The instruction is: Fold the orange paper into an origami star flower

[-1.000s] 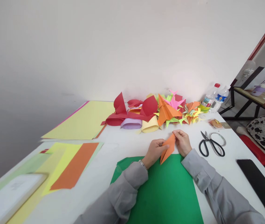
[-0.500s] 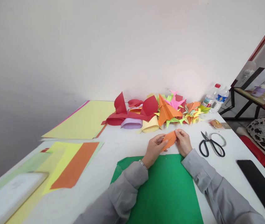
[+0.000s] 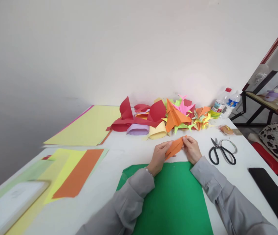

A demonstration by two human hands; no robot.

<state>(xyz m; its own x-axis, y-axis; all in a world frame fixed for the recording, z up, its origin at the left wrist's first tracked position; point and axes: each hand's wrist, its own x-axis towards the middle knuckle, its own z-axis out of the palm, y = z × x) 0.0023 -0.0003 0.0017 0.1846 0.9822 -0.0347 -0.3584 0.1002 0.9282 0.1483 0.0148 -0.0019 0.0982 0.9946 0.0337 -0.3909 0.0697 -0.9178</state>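
Note:
A small piece of folded orange paper [image 3: 174, 148] is stretched between my two hands, just above the far edge of a green sheet [image 3: 175, 195]. My left hand [image 3: 158, 156] grips its lower left end, thumb on top. With thumb and fingers, my right hand [image 3: 192, 149] pinches the upper right corner. Some fingers of both hands are hidden behind the paper. Beyond the hands lies a heap of folded paper shapes, among them an orange one [image 3: 175, 117], a pink one [image 3: 183, 106] and red curled ones [image 3: 126, 114].
Black-handled scissors [image 3: 220, 153] lie right of my right hand beside a thin ring. A black flat object [image 3: 273, 197] rests at the table's right edge. Two bottles [image 3: 223, 101] stand at the back. Left are coloured sheets [image 3: 80, 173] and a white box [image 3: 14, 205]. A person sits at far right.
My left hand has shifted slightly left and down along the orange paper, showing more of it. My right hand still pinches its corner, almost unmoved.

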